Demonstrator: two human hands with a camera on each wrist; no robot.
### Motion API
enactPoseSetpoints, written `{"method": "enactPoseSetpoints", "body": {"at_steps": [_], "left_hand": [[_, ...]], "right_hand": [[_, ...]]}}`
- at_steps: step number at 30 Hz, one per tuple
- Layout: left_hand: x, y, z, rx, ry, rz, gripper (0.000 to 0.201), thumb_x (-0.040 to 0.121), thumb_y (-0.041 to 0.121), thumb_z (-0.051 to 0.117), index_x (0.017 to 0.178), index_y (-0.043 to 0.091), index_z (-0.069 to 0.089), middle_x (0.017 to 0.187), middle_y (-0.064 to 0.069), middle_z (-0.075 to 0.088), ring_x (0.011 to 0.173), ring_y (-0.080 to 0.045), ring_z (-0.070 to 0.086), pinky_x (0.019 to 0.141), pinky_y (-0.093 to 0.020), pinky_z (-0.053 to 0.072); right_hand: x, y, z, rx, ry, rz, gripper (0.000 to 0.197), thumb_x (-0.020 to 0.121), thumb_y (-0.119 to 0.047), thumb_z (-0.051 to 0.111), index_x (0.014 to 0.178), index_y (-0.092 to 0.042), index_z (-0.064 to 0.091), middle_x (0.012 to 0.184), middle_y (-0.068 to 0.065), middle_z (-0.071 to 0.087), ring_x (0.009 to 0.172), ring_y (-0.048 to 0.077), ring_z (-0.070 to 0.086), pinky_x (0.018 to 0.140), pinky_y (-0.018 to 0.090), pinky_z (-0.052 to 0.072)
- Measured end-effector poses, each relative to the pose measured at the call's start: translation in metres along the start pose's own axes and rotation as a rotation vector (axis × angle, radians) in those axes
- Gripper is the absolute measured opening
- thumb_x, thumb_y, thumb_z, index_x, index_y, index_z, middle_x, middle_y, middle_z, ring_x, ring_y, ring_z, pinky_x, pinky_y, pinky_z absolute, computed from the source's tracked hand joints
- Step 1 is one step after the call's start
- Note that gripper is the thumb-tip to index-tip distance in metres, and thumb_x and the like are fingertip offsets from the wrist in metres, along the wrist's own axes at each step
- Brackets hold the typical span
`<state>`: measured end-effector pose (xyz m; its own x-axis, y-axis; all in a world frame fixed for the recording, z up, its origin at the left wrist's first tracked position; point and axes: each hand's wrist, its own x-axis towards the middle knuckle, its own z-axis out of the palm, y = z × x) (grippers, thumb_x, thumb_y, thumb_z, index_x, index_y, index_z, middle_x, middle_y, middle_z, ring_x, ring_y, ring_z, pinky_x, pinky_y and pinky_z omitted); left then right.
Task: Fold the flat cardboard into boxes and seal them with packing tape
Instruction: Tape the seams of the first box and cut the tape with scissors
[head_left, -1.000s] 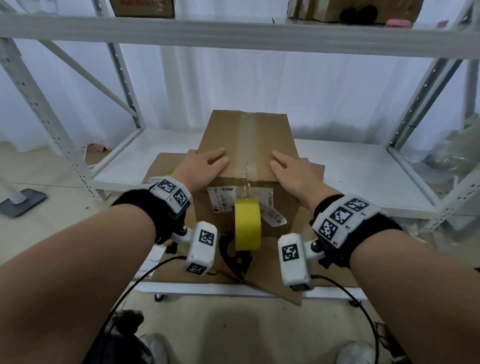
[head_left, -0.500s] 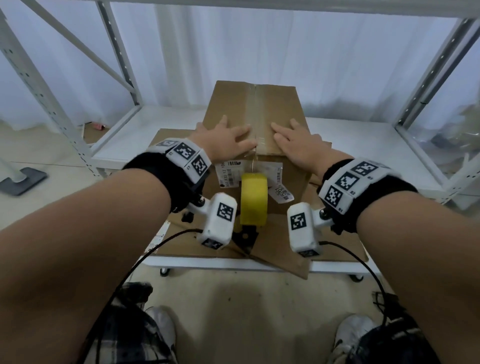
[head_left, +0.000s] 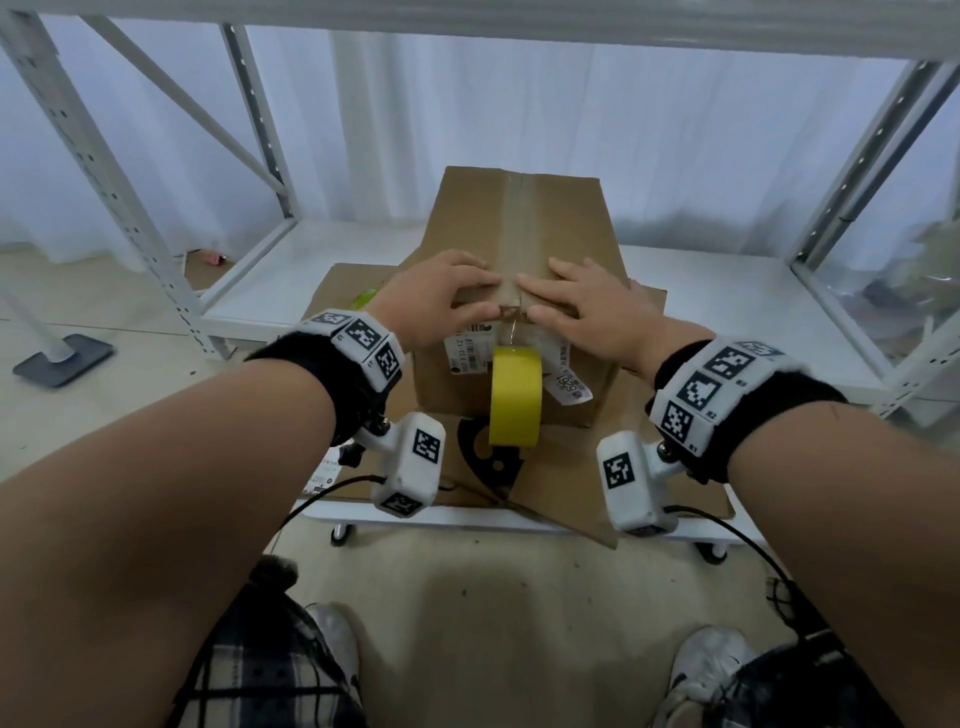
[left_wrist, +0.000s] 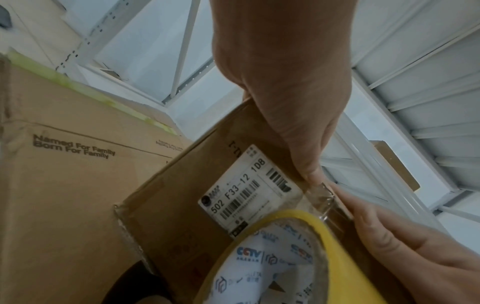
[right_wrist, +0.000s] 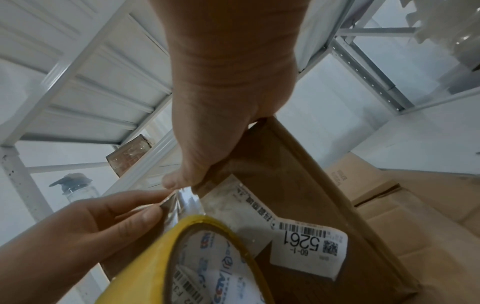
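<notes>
**A:** What's nearest?

**B:** The yellow tape roll (head_left: 515, 396), hanging by its clear strip against the front of the cardboard box (head_left: 519, 249), over the white labels (head_left: 475, 347) there. Below it, a black tape holder (head_left: 488, 457) lies on flat cardboard sheets (head_left: 566, 483).

**A:** And the hands?

**B:** Both lie on the near top edge of the box, either side of the taped seam. The left hand (head_left: 441, 301) has its fingers laid over the lid and its thumb hooked under the edge, right at the strip. The right hand (head_left: 592, 306) mirrors it, fingers flat, thumb at the same spot. In the left wrist view, the left thumb (left_wrist: 309, 172) touches the crumpled strip (left_wrist: 322, 197), the right hand's fingers just beside it.

**A:** So each grip is closed on something?

**B:** No. Both grips are flat and pressing, with only the thumbs at the tape end.

**A:** Where is the box?

**B:** Upright on the sheets, on a low white shelf (head_left: 737, 301) of a metal rack (head_left: 104, 171), a white curtain (head_left: 519, 93) behind it.
</notes>
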<state>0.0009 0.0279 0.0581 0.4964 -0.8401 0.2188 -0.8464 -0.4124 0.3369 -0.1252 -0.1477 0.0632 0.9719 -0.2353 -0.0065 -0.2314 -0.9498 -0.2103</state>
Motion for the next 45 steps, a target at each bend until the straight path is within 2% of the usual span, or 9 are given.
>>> {"method": "enactPoseSetpoints", "body": {"at_steps": [7,11,14,17,21,26,34,38,45], "left_hand": [[-0.017,0.001,0.004,-0.056,0.148,-0.09,0.031,0.092,0.023,0.058,0.12,0.011,0.056,0.129,-0.008,0.045,0.114,-0.022,0.046,0.092,-0.025,0.035],[-0.028,0.001,0.016,0.088,0.307,-0.188,0.031,0.09,0.032,0.06,0.115,0.014,0.058,0.119,-0.009,0.047,0.11,-0.026,0.041,0.096,-0.032,0.031],[-0.035,0.004,0.026,0.042,0.468,-0.267,0.025,0.09,0.038,0.06,0.092,0.013,0.055,0.096,-0.003,0.051,0.091,-0.02,0.045,0.08,-0.027,0.033],[-0.037,0.01,0.033,-0.224,0.29,-0.372,0.046,0.096,0.045,0.05,0.074,0.005,0.059,0.071,-0.003,0.062,0.072,-0.023,0.058,0.066,-0.032,0.044],[-0.032,0.031,0.036,-0.8,0.08,-0.495,0.046,0.094,0.046,0.055,0.099,0.004,0.073,0.093,-0.005,0.073,0.083,-0.016,0.068,0.086,-0.035,0.055],[-0.03,0.049,0.027,-1.107,-0.115,-0.686,0.03,0.095,0.026,0.058,0.115,0.003,0.06,0.088,-0.01,0.065,0.071,-0.021,0.064,0.056,-0.027,0.056],[-0.025,0.048,0.019,-0.798,-0.142,-0.708,0.038,0.094,0.031,0.06,0.109,-0.004,0.058,0.095,-0.013,0.067,0.091,-0.029,0.066,0.089,-0.044,0.054],[-0.029,0.051,0.04,-0.555,-0.133,-0.661,0.043,0.098,0.032,0.051,0.118,-0.006,0.057,0.092,-0.013,0.063,0.085,-0.026,0.061,0.084,-0.039,0.056],[-0.027,0.04,0.057,-0.333,-0.025,-0.534,0.042,0.098,0.034,0.049,0.064,0.01,0.048,0.062,-0.003,0.052,0.071,-0.027,0.061,0.071,-0.035,0.053]], "right_hand": [[0.008,-0.01,0.006,0.038,0.084,0.07,0.062,0.084,-0.074,0.044,0.141,-0.052,0.036,0.16,-0.005,0.022,0.149,0.028,0.01,0.111,0.069,0.007],[0.011,-0.015,0.012,-0.009,0.189,0.082,0.058,0.086,-0.07,0.048,0.139,-0.047,0.044,0.156,-0.003,0.032,0.146,0.027,0.021,0.112,0.068,0.009],[0.011,-0.016,0.017,-0.018,0.252,0.05,0.054,0.089,-0.063,0.049,0.138,-0.04,0.047,0.151,-0.001,0.041,0.143,0.027,0.029,0.113,0.065,0.012],[0.011,-0.015,0.022,-0.087,0.247,0.023,0.057,0.091,-0.06,0.048,0.143,-0.036,0.041,0.153,-0.001,0.038,0.142,0.027,0.03,0.113,0.063,0.017],[0.011,-0.014,0.02,-0.107,0.256,-0.001,0.058,0.09,-0.06,0.051,0.141,-0.034,0.042,0.148,-0.001,0.043,0.137,0.026,0.037,0.111,0.063,0.022],[0.01,-0.018,0.015,-0.087,0.227,0.014,0.059,0.086,-0.058,0.059,0.137,-0.032,0.046,0.143,-0.001,0.047,0.133,0.026,0.042,0.11,0.062,0.025],[0.011,-0.023,0.007,-0.055,0.198,0.03,0.043,0.086,-0.056,0.061,0.122,-0.031,0.06,0.11,-0.004,0.062,0.11,0.024,0.056,0.099,0.054,0.041],[0.01,-0.02,0.012,-0.071,0.217,0.026,0.041,0.088,-0.057,0.057,0.12,-0.03,0.059,0.098,-0.007,0.055,0.107,0.024,0.056,0.098,0.054,0.042],[0.012,-0.025,0.023,-0.137,0.22,-0.104,0.055,0.097,-0.039,0.05,0.147,-0.022,0.031,0.157,0.0,0.03,0.148,0.018,0.018,0.118,0.054,0.01]]}}
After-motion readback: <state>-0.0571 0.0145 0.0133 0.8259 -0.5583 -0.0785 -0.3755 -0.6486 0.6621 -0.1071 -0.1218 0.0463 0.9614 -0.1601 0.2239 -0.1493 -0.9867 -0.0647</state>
